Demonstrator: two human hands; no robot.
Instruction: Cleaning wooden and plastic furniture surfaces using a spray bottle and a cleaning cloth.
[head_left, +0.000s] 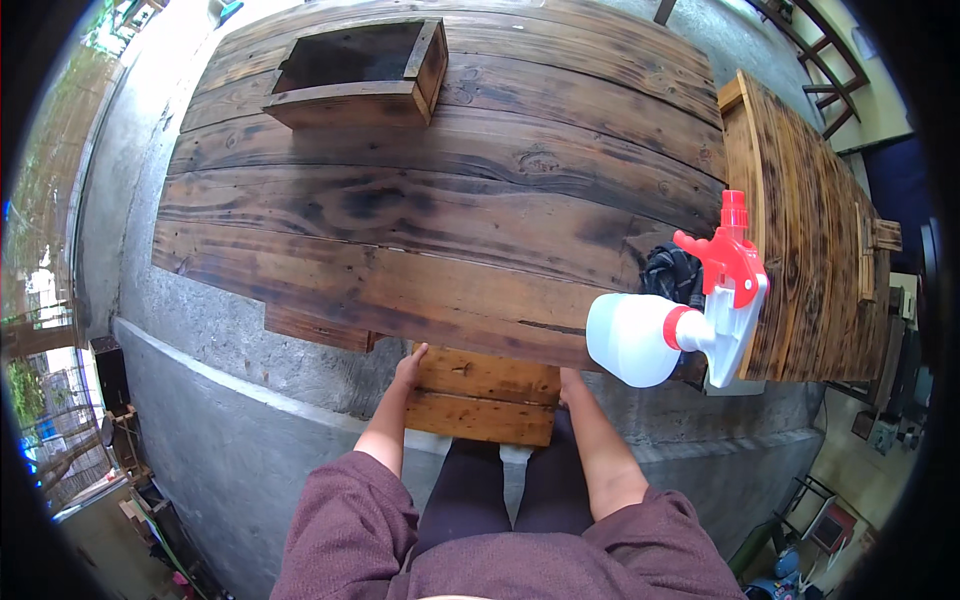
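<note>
My left hand (410, 365) grips the left edge of a small wooden stool or bench top (480, 405), made of light brown planks, at the near edge of the table. On its right edge lies my right hand (571, 386), partly hidden behind the wood and my forearm. The large dark-stained plank table (450, 195) spans the view in front of me. Near its right front corner is a white spray bottle (637, 337) with a red trigger head, and beside it a crumpled dark checked cloth (667, 270).
An open wooden box (349, 105) sits at the table's far left. A striped wooden panel or tabletop (810, 240) adjoins the right side. Under the front edge a short wooden piece (319, 328) juts out. Behind my legs runs a low concrete ledge (225, 390).
</note>
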